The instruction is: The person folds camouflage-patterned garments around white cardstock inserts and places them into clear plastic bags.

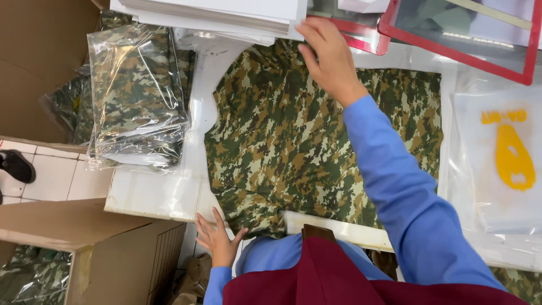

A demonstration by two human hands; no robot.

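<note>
Camouflage cloth (305,147) spread flat on a white table (152,195), covering most of the middle of the view.

Right hand (327,56) stretched out over the far edge of the cloth, blue sleeve (395,186) running back across it. Palm down, fingers loosely curved and a little apart, fingertips at the edge of a stack of white sheets (226,14). Whether gripping anything there: cannot tell.

Left hand (217,237) at the near left corner of the cloth, by the table edge. Open, fingers spread, thumb out to the right, fingertips touching or just short of the cloth's hem. Nothing held.

To the left of the cloth, a pile of folded camouflage pieces in clear bags (135,96), top bag glossy and wrinkled, resting partly on the table.

At the top right, 2 red-rimmed frames (525,56) overlapping, the nearer tilted over the table's far corner. On the right, a clear bag with a yellow shape (511,155) lying flat, just beside the cloth.

Dark red apron (333,271) at the bottom, blue shirt beneath. Cardboard boxes (113,248) at the lower left and upper left, more bagged camouflage inside the lower one. White floor tiles and a black shoe (17,166) at the far left.
</note>
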